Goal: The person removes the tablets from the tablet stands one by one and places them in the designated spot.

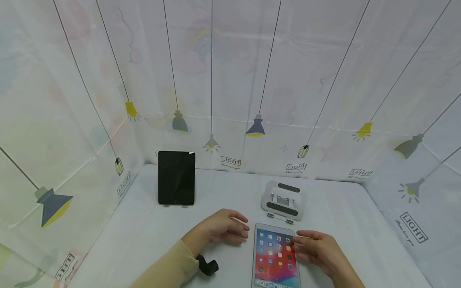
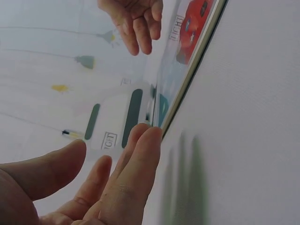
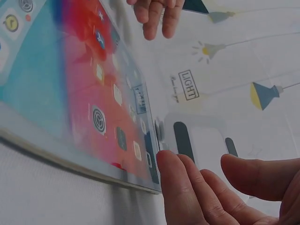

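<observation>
A white-framed tablet [image 1: 275,256] lies face up, its lit screen full of app icons on a red and blue background. My left hand [image 1: 228,228] hovers left of its upper end, fingers extended and thumb apart; in the left wrist view the fingertips [image 2: 151,140] overlap the tablet's edge. On the other side, my right hand [image 1: 320,250] has its fingertips right at the tablet's right edge, fingers loosely straight. Neither hand grips anything. Just behind the tablet, a white tablet stand [image 1: 282,200] with dark grey pads faces me.
At the back left, a dark-screened tablet [image 1: 176,178] leans upright on a holder whose small feet show below it. A black curved piece [image 1: 207,266] sticks out beside the left sleeve [image 1: 169,266]. Lamp-printed cloth walls [image 1: 230,80] enclose the white table [image 1: 144,232].
</observation>
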Demonstrator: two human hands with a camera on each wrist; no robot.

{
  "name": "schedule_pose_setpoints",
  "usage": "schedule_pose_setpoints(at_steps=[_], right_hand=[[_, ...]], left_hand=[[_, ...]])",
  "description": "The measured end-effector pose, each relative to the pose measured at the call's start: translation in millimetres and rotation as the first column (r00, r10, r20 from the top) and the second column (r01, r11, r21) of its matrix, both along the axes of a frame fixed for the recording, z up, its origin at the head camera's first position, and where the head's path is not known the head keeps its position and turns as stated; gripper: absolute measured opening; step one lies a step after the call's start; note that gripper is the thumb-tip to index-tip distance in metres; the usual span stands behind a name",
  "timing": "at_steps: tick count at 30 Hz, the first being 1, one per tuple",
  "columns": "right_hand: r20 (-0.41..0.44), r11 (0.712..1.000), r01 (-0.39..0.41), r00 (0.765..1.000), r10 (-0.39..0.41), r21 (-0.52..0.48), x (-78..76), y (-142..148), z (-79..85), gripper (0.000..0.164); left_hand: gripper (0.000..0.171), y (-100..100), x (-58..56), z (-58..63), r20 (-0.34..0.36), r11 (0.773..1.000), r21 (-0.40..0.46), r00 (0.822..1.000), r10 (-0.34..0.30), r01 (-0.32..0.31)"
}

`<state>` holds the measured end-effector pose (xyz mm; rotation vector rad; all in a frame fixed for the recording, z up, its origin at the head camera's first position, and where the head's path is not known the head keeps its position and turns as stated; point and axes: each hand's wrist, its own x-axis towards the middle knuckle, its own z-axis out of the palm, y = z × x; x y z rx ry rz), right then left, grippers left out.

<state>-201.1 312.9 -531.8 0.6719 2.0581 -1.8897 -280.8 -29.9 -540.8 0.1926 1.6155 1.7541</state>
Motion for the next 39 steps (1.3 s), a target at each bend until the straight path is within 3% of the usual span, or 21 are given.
schedule_pose_setpoints(at_steps=[10,18,32,39], right_hand=[[-0.024,0.999,-0.035,0.999,0.034,-0.01,-3.8,-19,5.4,0.056],[-0.092,0.984,-0.167,0.983,0.161,-0.061,-7.1,-35,11.2,0.065],[-0.146,0.981,-0.188,0.973,0.179,-0.051,-19.6,-64,21.7,0.057],[-0.177,0.967,-0.248,0.956,0.233,-0.066,-27.4,-75,26.6,0.061]], left_hand=[[0.046,-20,-3.3,5.0,-0.016,1.0,0.006,1.0,0.019,-0.019],[0.05,-38,-7.5,7.6,-0.037,0.999,0.027,0.998,0.042,-0.041],[0.053,-73,-10.9,11.7,-0.061,0.991,0.059,0.99,0.126,-0.123],[0.054,-92,-13.0,15.2,-0.071,0.986,0.049,0.985,0.16,-0.157]])
